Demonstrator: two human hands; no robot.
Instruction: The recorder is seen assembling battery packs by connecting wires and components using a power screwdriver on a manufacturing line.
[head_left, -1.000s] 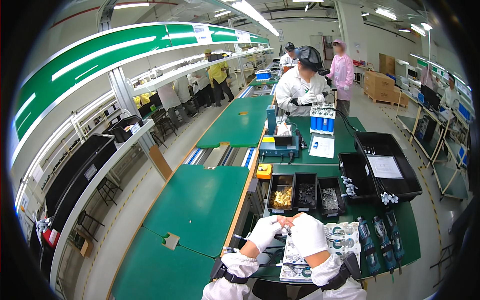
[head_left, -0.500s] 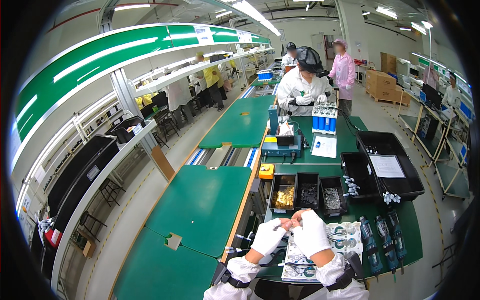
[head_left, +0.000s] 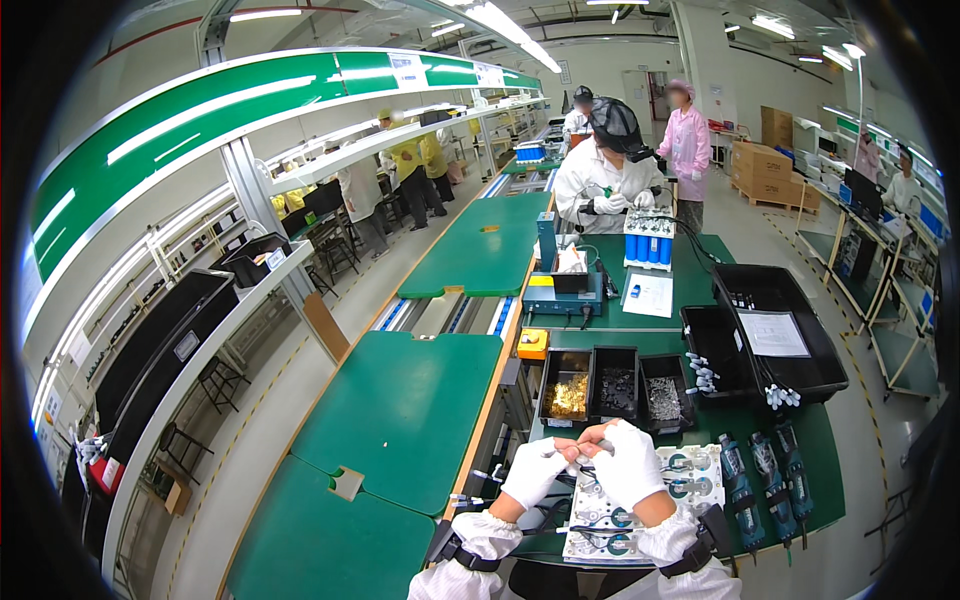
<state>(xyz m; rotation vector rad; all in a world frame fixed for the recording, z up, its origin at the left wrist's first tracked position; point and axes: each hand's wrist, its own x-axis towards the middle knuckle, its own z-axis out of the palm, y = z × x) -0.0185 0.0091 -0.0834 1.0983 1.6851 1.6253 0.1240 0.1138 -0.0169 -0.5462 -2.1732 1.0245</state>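
Just under the grip lies a flat white assembly with round plates, partly hidden by the right hand. Its bare fingertips meet those of the left hand; whether they clamp anything, I cannot tell. Beyond, black bins hold shiny gold pieces, dark bits and silvery bits.

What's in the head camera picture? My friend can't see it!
A person's gloved left hand and right hand meet above a white panel; anything pinched is too small to tell. Three black parts bins stand beyond, three teal tools lie at right, and a co-worker in white is farther off.
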